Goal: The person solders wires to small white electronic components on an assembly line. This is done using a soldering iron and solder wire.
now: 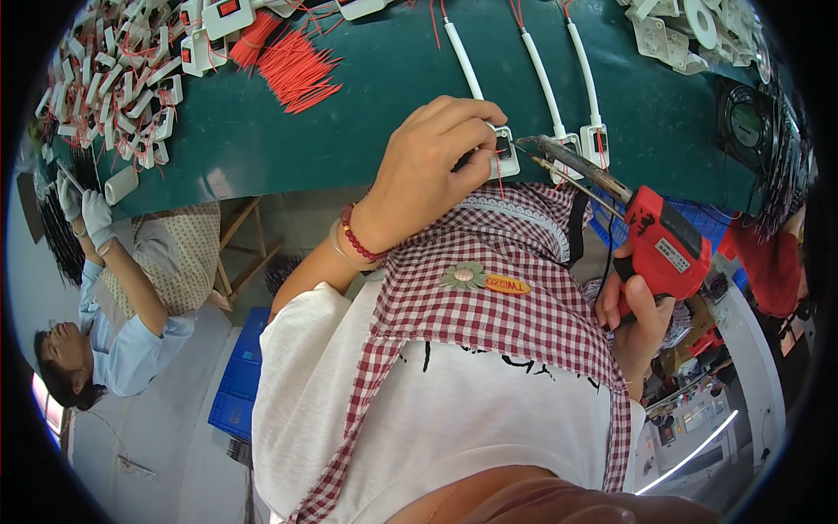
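My left hand (436, 153) is closed at the near edge of the green table, its curled fingers gripping a small white switch housing (507, 166). A black part and thin red wires show in that housing, and a white cable (463, 59) runs away from its far end. My right hand (635, 316) wraps round the grip of a red soldering gun (668, 249). The gun's iron tip points left and comes close to the housing's right side; whether they touch I cannot tell. Just right of it lie two more white housings (595, 147) with cables.
Red wire pieces (297, 70) lie bundled on the green table (384, 70). White switches (122, 83) are heaped far left, white plastic parts (668, 39) far right, beside a black round device (745, 122). A gloved co-worker (131, 288) sits at left. Blue crates (240, 375) stand below.
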`<act>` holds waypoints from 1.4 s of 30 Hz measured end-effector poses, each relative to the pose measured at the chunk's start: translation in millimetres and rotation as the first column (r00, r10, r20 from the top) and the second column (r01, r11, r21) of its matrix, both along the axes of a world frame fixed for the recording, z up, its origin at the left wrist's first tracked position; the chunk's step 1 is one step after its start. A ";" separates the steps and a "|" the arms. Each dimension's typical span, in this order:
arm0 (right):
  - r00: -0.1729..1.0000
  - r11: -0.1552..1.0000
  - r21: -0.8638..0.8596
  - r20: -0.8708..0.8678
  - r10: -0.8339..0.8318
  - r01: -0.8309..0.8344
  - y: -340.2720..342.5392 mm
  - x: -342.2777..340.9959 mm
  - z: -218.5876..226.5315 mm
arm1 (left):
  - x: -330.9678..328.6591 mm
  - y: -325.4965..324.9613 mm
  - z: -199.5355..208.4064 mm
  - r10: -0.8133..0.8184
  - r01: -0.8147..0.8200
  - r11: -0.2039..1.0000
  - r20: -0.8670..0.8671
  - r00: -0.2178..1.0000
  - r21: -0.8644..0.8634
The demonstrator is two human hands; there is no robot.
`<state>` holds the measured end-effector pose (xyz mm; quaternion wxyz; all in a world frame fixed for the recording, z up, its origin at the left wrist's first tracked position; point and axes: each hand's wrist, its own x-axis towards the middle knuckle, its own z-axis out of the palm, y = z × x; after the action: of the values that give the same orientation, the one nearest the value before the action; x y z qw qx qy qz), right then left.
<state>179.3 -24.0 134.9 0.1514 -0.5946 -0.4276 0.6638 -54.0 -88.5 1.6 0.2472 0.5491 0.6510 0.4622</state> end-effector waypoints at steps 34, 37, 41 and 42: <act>0.912 0.950 0.181 -0.372 -0.172 0.254 24.4 60.0 -21.5 | 67.8 20.3 8.7 0.083 -0.088 0.993 0.053 0.995 0.084; 0.926 0.956 0.173 -0.338 -0.169 0.237 19.1 52.7 -20.2 | 68.1 20.2 13.7 0.200 -0.190 0.979 0.196 0.960 -0.072; 0.954 0.973 0.157 -0.276 -0.120 0.168 15.7 50.2 -16.9 | 62.6 21.5 8.3 0.149 -0.144 0.985 -0.052 0.987 0.091; 0.957 0.975 0.144 -0.260 -0.129 0.171 14.0 49.2 -15.4 | 63.8 19.2 8.2 0.140 -0.139 0.990 -0.032 0.990 0.030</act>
<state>228.5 -10.0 119.5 0.3027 -0.5230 -0.4123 0.6818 9.7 -69.3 9.8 0.1955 0.5134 0.6854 0.4780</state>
